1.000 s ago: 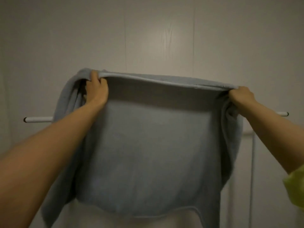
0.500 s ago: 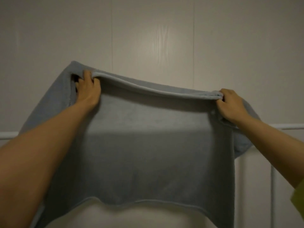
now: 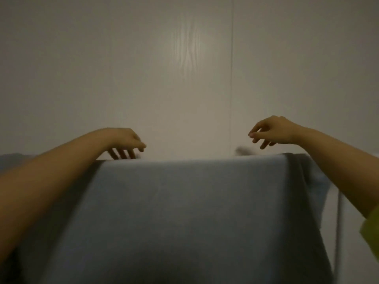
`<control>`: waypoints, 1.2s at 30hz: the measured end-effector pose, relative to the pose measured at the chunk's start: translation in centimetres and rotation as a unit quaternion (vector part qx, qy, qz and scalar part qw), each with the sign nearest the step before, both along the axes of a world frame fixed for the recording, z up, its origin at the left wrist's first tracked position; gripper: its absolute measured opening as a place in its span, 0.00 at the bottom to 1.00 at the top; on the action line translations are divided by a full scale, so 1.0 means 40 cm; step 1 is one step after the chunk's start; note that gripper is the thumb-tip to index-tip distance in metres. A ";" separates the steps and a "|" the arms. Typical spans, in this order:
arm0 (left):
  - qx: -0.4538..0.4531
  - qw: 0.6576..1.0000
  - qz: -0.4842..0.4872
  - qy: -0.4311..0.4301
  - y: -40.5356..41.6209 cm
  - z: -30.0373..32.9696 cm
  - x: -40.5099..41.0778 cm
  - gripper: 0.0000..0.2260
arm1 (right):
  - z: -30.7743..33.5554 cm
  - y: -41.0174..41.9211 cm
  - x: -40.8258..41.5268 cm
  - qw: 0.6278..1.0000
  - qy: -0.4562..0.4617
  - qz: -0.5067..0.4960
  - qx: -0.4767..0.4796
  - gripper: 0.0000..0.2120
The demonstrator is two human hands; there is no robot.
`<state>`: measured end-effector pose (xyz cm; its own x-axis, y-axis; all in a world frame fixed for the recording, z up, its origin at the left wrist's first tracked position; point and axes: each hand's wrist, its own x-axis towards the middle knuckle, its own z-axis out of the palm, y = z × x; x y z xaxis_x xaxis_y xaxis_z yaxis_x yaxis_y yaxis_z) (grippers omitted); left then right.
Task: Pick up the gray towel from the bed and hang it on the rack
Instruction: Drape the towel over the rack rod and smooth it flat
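The gray towel hangs draped over the rack's top bar, which it hides, and fills the lower half of the view. Its fold runs level across the frame. My left hand hovers just above the fold on the left, fingers spread and pointing down, holding nothing. My right hand is raised above the fold on the right, fingers loosely apart, clear of the cloth. A white upright of the rack shows at the right edge of the towel.
A pale panelled wall stands close behind the rack. A yellow-green sleeve shows at the lower right edge.
Both hands have let go of the towel's top edge and lifted off it. The towel has dropped onto the rack bar and now hangs there.
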<state>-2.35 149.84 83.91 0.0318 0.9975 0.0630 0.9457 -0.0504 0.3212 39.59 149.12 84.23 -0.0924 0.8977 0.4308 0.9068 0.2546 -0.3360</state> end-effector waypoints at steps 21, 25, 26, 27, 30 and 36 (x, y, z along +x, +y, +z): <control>0.189 0.921 -0.309 0.146 -0.081 -0.107 0.535 0.21 | -0.153 -0.189 0.252 0.986 0.012 -0.124 0.108 0.10; 0.048 0.940 -0.329 0.071 -0.057 -0.075 0.502 0.28 | -0.113 -0.132 0.315 0.974 -0.036 -0.166 0.148 0.11; 0.024 0.943 -0.326 0.054 -0.052 -0.072 0.497 0.28 | -0.096 -0.112 0.321 0.968 -0.021 -0.172 0.182 0.11; 0.011 0.945 -0.325 0.043 -0.048 -0.071 0.496 0.28 | -0.079 -0.093 0.320 0.961 -0.004 -0.175 0.215 0.11; -0.002 0.945 -0.327 0.026 -0.039 -0.076 0.503 0.28 | -0.038 -0.020 0.310 0.971 -0.036 -0.186 0.149 0.11; 0.038 0.959 -0.279 0.041 -0.041 -0.079 0.502 0.33 | 0.017 0.019 0.214 0.989 -0.069 -0.075 -0.110 0.10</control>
